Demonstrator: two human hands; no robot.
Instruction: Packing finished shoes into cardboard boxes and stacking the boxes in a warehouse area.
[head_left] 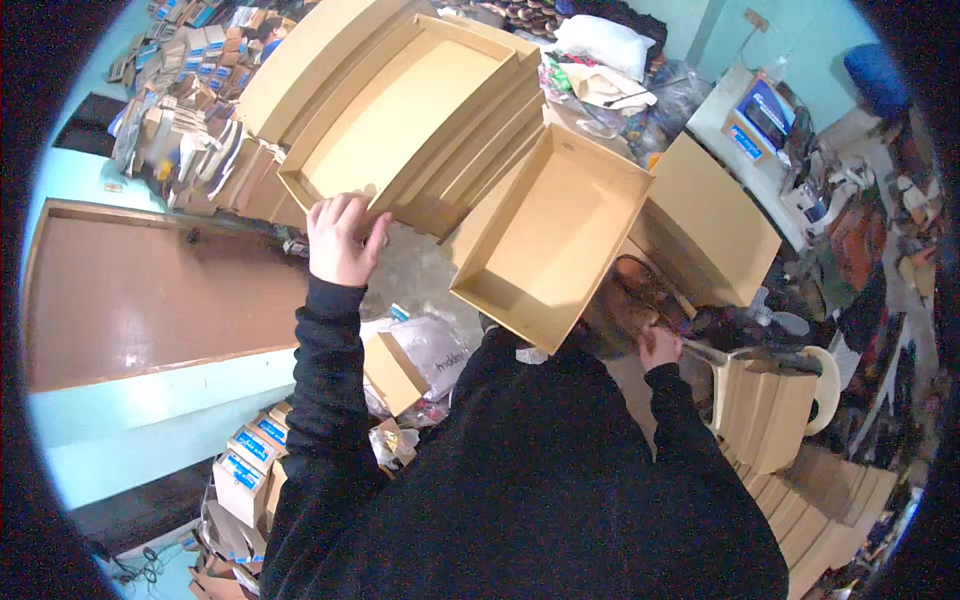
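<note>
My left hand (345,240) has its fingers hooked over the near rim of an open, shallow tan cardboard box (400,110), the top one of a nested stack. The thumb points to the right. In front of my body an open tan cardboard box (555,225) lies tilted, with nothing inside it. Below and right of that box is my right hand (660,347), its fingers curled beside a dark brown area. What it grips, if anything, is too unclear to make out. A tan cardboard piece (710,220) leans right of the open box.
A chair with a pale curved armrest (824,390) stands at the right, by stacked cardboard boxes (765,415). Many shoe boxes (205,60) are piled at the far left. A brown panel (160,295) lies left. A blue box (765,115) sits on a white surface at the right.
</note>
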